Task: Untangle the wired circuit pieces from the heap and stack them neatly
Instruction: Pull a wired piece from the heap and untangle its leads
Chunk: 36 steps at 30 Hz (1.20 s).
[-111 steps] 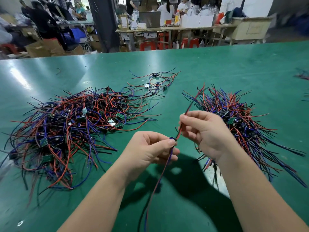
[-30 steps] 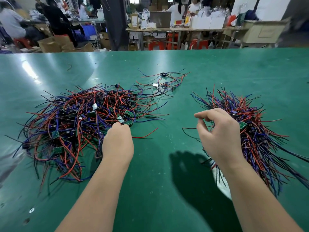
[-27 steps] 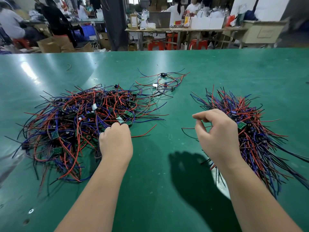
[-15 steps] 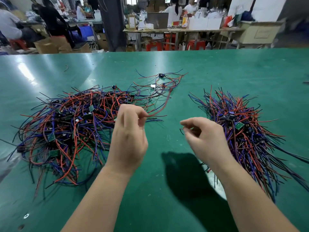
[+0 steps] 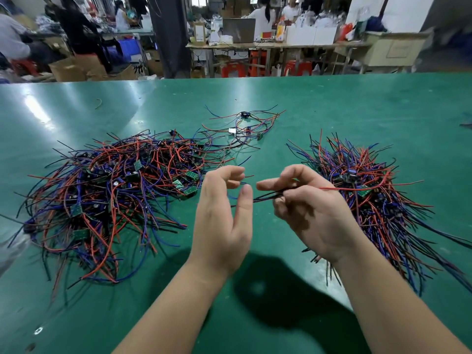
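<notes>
A tangled heap (image 5: pixel 115 195) of red, blue and black wires with small green circuit boards lies on the left of the green table (image 5: pixel 332 111). On the right lies the sorted stack (image 5: pixel 378 208), its wires fanned out. Between them, above the table, my right hand (image 5: pixel 314 213) pinches one wired piece (image 5: pixel 357 188); its red wire trails right over the stack and its dark wires point left. My left hand (image 5: pixel 222 215) is raised beside it with fingers loosely curled and thumb apart. The dark wire ends reach its thumb; no pinch shows.
A small loose cluster of wired pieces (image 5: pixel 245 126) lies farther back at the centre. A short wire scrap (image 5: pixel 98 102) lies at the far left. Beyond the table edge are people, work benches, cardboard boxes and red stools.
My left hand lifted a piece out of the heap's edge and brought it to the middle. My right hand left the stack and took hold of that piece; my left hand's pinch has loosened.
</notes>
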Tool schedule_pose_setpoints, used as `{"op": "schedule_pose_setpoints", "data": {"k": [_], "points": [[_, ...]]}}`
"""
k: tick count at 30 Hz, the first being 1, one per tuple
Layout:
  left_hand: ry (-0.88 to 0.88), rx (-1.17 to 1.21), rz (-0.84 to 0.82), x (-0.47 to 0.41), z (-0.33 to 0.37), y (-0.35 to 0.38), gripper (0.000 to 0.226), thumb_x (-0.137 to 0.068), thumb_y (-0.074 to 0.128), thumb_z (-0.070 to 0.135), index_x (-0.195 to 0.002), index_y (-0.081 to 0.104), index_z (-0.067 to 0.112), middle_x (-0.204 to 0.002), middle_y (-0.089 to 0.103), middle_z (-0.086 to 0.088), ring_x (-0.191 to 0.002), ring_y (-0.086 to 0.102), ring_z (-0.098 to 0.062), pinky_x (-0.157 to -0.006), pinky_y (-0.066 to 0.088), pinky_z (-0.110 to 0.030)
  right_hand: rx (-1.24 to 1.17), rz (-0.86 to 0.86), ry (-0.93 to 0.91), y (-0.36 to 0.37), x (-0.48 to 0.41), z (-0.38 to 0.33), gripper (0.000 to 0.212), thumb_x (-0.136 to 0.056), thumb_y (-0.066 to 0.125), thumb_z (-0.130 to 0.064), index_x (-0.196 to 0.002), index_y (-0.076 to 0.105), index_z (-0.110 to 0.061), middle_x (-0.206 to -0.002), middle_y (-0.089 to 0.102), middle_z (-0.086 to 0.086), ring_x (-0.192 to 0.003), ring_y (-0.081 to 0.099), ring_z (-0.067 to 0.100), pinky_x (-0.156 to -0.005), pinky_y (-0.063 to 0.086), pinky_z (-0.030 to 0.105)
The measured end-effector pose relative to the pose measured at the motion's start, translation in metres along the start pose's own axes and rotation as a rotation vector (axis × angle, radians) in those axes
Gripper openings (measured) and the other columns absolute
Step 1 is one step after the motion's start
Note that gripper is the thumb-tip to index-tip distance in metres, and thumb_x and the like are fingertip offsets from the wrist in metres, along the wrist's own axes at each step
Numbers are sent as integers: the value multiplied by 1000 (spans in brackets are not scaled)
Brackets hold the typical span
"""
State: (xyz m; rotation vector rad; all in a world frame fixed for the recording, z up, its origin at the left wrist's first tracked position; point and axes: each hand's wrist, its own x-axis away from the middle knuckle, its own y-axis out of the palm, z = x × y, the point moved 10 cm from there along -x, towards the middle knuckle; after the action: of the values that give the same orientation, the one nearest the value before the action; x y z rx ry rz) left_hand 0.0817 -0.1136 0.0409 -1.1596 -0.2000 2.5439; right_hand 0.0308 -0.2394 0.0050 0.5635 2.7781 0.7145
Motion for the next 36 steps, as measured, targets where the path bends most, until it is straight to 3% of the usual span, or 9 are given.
{"op": "schedule_pose_setpoints", "data": {"k": [3,7,14,17,21,26,30,32,36], "points": [[-196,31,-65,0,-26,8,10,-92,47,31,-97,52,24,-90,59,8,-84,55,-2,-78,41,-14,-10,-44,22,4,2,-2,30,-55,42,12,-75,42,-10,-85,70,21,-55,36,17,-53,32,23],[-152,-94,-155,1,-28,16,11,-89,58,31,-94,55,22,-94,56,7,-89,52,-4,-81,39,-14,-3,-49,41,5,3,2,26,-49,34,11,-64,42,-9,-91,67,16,-56,32,16,-56,30,24],[-180,-45,-220,1,-28,18,7,-86,66,29,-91,62,26,-81,63,14,-72,55,-2,-68,42,-15,-11,111,31,-15,-3,4,49,-75,25,27,-93,48,-13,-95,62,14,-56,54,16,-56,47,19],[-152,-233,-274,1,-29,18,10,-82,67,42,-80,68,33,-78,66,20,-79,55,-3,-81,34,-31,-12,214,46,-26,-6,6,45,-81,35,24,-101,46,-15,-94,59,14,-56,57,16,-56,47,19],[-95,-544,-148,-5,-26,1,6,-86,66,36,-81,67,33,-82,65,15,-89,53,-16,-77,16,-30,20,269,161,-33,-5,17,32,-86,36,17,-100,53,-6,-90,57,16,-52,58,17,-49,48,18],[-50,-655,23,-12,-23,-22,8,-85,65,35,-83,70,30,-97,58,4,-96,46,-24,-87,30,-44,195,120,307,-16,1,35,28,-88,39,15,-90,64,2,-77,62,14,-52,65,21,-51,53,22],[-25,-613,59,-12,-21,-28,12,-84,66,37,-88,73,28,-115,56,-5,-109,38,-25,-91,37,-59,272,28,360,-5,5,48,8,-88,58,-4,-87,66,-4,-71,67,8,-57,67,21,-52,53,22],[11,-604,101,-10,-17,-29,18,-81,72,37,-96,73,28,-123,53,-9,-115,35,-24,-100,31,-53,374,4,379,-5,7,54,5,-82,66,-13,-83,68,-9,-75,70,5,-63,68,18,-55,52,22],[-42,-462,161,-7,-15,-27,61,-76,76,37,-129,52,20,-134,41,-14,-126,33,-22,-108,15,-30,507,76,315,-12,4,48,18,-67,74,-28,-78,75,-14,-74,70,-3,-68,60,4,-64,39,21]]}}
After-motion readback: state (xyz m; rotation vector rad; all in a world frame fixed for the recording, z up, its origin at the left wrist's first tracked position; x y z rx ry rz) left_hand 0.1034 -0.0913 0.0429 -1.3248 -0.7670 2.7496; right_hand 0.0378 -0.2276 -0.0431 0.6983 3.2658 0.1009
